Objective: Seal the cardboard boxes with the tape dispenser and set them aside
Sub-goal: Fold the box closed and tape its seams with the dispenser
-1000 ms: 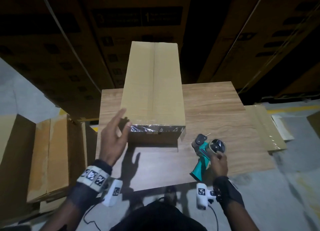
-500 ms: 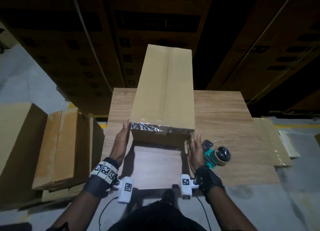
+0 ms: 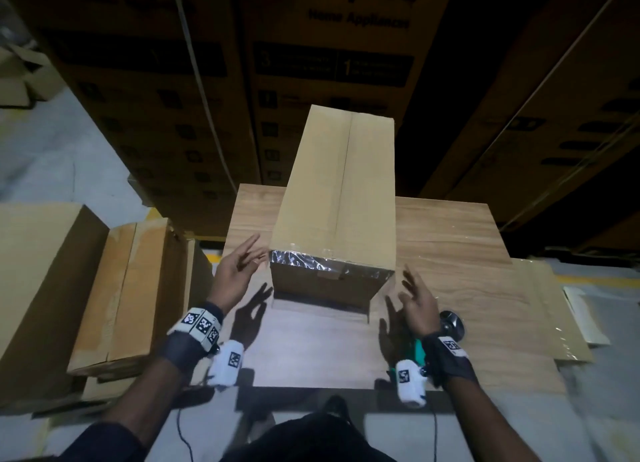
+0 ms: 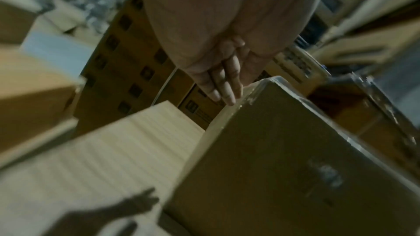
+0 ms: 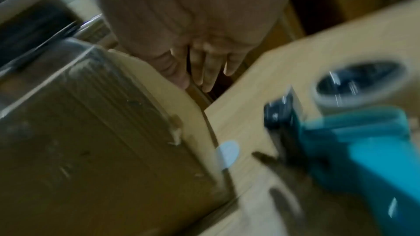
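A long cardboard box point(image 3: 339, 191) lies on the wooden table point(image 3: 450, 253), its near end point(image 3: 329, 281) wrapped in shiny clear tape. My left hand point(image 3: 239, 271) hovers just left of that end, fingers straight and spread; in the left wrist view the fingertips point(image 4: 225, 94) are at the box's taped corner point(image 4: 268, 85). My right hand point(image 3: 412, 298) is open just right of the box, holding nothing. The teal tape dispenser point(image 5: 354, 143) lies on the table under my right wrist, mostly hidden in the head view, where its tape roll point(image 3: 452, 324) shows.
Stacked brown boxes point(image 3: 114, 288) stand on the floor to the left of the table. Flattened cardboard point(image 3: 554, 305) lies right of the table. Tall printed cartons point(image 3: 329, 63) form a wall behind. The table's near edge is close to my body.
My right hand let go of the tape dispenser and moved to the box. Both hands were against the box's near end half a second ago; now they are slightly off its sides, fingers spread.
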{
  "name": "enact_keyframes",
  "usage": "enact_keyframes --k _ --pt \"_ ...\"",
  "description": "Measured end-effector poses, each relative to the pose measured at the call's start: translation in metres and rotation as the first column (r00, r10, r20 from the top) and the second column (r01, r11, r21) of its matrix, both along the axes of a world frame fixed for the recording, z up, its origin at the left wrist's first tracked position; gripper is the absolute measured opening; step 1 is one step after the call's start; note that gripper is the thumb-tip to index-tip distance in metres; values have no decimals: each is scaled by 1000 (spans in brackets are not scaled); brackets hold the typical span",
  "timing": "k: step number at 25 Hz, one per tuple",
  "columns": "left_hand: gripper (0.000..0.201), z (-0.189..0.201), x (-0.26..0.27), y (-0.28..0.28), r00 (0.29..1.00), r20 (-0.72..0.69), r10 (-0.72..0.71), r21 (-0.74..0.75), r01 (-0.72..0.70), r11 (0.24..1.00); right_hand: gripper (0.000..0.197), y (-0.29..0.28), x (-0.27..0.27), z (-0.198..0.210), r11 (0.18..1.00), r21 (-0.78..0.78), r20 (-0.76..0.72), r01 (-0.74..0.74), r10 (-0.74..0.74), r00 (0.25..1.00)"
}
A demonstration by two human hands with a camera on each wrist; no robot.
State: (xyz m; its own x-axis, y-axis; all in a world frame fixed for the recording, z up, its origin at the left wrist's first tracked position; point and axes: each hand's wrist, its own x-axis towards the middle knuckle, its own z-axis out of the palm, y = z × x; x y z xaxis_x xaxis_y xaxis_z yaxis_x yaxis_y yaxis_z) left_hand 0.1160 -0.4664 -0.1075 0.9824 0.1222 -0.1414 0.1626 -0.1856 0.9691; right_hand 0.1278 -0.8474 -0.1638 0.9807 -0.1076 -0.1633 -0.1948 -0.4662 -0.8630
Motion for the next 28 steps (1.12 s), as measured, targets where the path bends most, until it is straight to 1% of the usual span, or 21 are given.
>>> enact_keyframes --k 1,2,3,4,5,6,7,8,10,12,15,19,22,28 --pt "61 1 4 10 996 62 -57 145 48 988 87 -11 7 8 968 -241 68 -65 83 994" --pt "70 1 9 18 985 106 -139 302 101 948 101 -17 13 19 880 -463 103 -112 179 978" --pt "80 1 15 22 964 129 -234 442 155 884 112 -21 21 29 754 -640 129 -151 299 945" --pt "89 0 21 26 937 128 -325 549 206 810 119 -22 28 34 610 -770 133 -187 440 888" --pt "94 0 28 29 908 119 -401 623 246 742 124 -24 37 36 489 -844 111 -218 558 822" --pt "95 0 34 30 882 108 -459 668 277 690 128 -25 43 38 413 -873 67 -260 630 774" --pt "93 -1 40 32 860 100 -501 696 299 652 132 -26 48 35 371 -881 33 -294 668 743" --pt "88 0 44 33 845 95 -526 711 313 630 133 -26 51 34 353 -879 5 -321 679 734" --pt "78 1 49 34 842 96 -531 712 315 628 130 -22 53 33 361 -862 -15 -356 683 730" --pt "70 2 52 31 848 119 -517 700 298 649 125 -18 52 31 378 -846 -35 -376 664 746" --pt "63 4 56 27 848 137 -512 699 283 657 121 -11 52 22 407 -850 -2 -336 635 772" --pt "59 1 59 27 849 135 -511 690 290 663 118 -1 52 14 451 -843 11 -294 560 829" --pt "58 -3 59 27 855 149 -497 676 278 682 117 1 52 10 455 -839 5 -298 555 832" --pt "54 -3 59 25 862 144 -486 658 284 698 112 0 56 9 524 -794 54 -308 565 823"
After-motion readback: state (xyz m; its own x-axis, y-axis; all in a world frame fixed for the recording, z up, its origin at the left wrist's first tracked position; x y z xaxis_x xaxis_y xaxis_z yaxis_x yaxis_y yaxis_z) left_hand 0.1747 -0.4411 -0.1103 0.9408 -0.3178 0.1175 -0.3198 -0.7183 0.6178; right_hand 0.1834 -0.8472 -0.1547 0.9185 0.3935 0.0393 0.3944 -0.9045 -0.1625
